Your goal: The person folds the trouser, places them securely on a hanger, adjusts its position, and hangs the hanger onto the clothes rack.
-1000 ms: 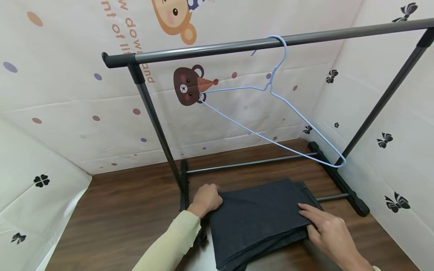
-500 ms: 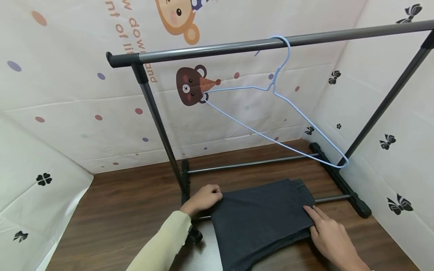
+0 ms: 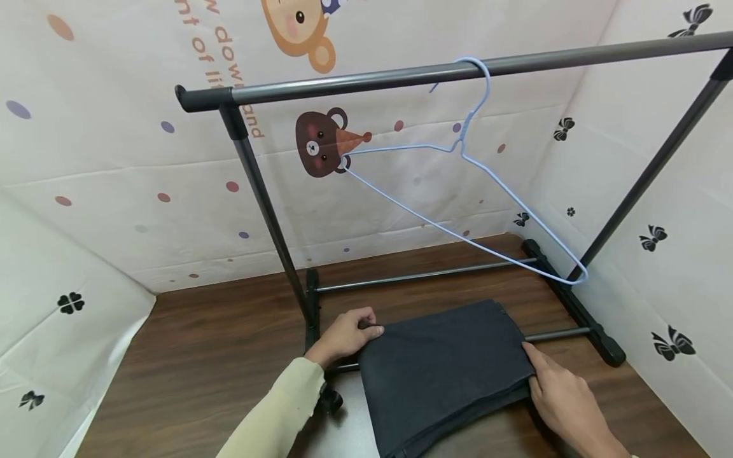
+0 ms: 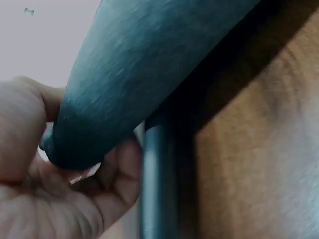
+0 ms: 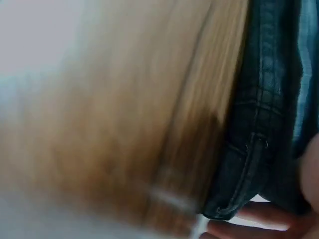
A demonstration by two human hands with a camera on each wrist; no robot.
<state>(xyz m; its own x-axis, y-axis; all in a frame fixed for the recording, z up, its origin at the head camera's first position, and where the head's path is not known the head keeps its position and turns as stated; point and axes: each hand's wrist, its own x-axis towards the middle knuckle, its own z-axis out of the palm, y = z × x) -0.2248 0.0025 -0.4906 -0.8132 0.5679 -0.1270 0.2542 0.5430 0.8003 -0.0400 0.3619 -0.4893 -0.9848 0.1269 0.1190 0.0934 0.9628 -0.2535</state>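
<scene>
A pair of folded dark jeans (image 3: pixel 441 369) lies low at the front of the rack in the head view. My left hand (image 3: pixel 346 334) holds their far left corner, where the left wrist view shows thumb and fingers around the rounded fold (image 4: pixel 134 74). On the opposite side my right hand (image 3: pixel 564 388) grips the edge, thumb on top and the other fingers mostly hidden beneath. Stitched seams and a belt loop (image 5: pixel 251 154) show there in the right wrist view. Above, a light blue hanger (image 3: pixel 498 175) hangs from the rack's top bar (image 3: pixel 366 83) with nothing on it.
The rack's left post (image 3: pixel 266 203) rises just beyond my left hand, and its right post (image 3: pixel 653 165) stands at the far right. Low crossbars (image 3: pixel 424 275) run near the brown wood-look surface (image 3: pixel 229 369). Printed white sheets (image 3: pixel 114 127) enclose the back and sides.
My right hand has shifted from fingers on top of the jeans to thumb on top with fingers under the edge. The left fingers have loosened slightly at the corner. The jeans' layers look more even.
</scene>
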